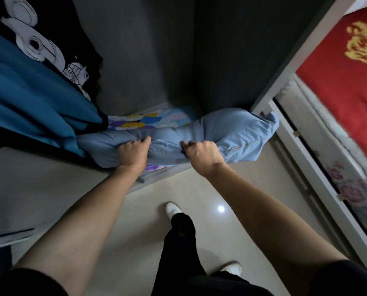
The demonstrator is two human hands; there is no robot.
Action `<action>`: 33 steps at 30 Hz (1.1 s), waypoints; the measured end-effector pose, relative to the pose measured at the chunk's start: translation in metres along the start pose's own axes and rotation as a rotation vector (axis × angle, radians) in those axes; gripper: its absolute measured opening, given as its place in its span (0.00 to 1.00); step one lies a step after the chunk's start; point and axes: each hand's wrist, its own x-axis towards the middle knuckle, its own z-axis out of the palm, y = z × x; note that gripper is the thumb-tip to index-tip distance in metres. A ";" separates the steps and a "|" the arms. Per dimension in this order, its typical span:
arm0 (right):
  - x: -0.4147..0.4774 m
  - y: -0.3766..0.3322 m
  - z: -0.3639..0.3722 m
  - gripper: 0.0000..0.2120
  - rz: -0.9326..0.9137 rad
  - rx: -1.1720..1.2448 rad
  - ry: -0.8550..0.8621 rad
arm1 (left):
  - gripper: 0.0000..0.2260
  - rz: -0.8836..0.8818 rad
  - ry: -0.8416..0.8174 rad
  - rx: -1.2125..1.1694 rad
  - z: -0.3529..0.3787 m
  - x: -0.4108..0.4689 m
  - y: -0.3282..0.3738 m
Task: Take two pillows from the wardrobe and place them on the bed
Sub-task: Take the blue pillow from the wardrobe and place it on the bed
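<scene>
Pillow, pale blue fabric with small buttons along its near edge [199,135], lies on the low shelf of the grey wardrobe [157,60], its right end bulging past the wardrobe's white frame [285,67].

Grip: left hand [133,153] and right hand [201,155] are each clenched on a bunch of cover at the near edge, fingers curled over the top. Both arms are extended.

Under the pillow: a folded layer with a blue, yellow and purple print [144,121]. Whether this is the second pillow or other bedding, I cannot tell.

Left: teal and black garments [28,88] hang down and touch the pillow's left end.

Right: a red cloth with gold pattern [344,82] sits behind the frame.

Bed: not identifiable in view.

Progress, judged: early. 0 of 2 pillows delivered; pillow 1 is gripped but rests on the shelf, not lifted clear.

Remaining: pull it out, carry it to the bed, set it down, then fetch pillow 2.

Risk: hanging garments may drag out with it.
</scene>
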 end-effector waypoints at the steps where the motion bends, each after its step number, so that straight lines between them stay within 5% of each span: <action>1: -0.012 -0.002 0.001 0.14 0.002 0.001 0.000 | 0.13 0.013 -0.002 0.012 -0.001 -0.007 0.004; 12: -0.105 0.010 -0.017 0.15 0.035 -0.064 0.053 | 0.16 0.140 0.047 0.071 -0.040 -0.060 0.043; 19: -0.163 0.015 -0.036 0.13 0.102 -0.031 0.058 | 0.10 0.226 0.123 0.025 -0.076 -0.095 0.066; 33: -0.422 0.165 -0.017 0.15 0.620 0.096 0.033 | 0.08 0.708 0.129 0.069 -0.157 -0.170 0.343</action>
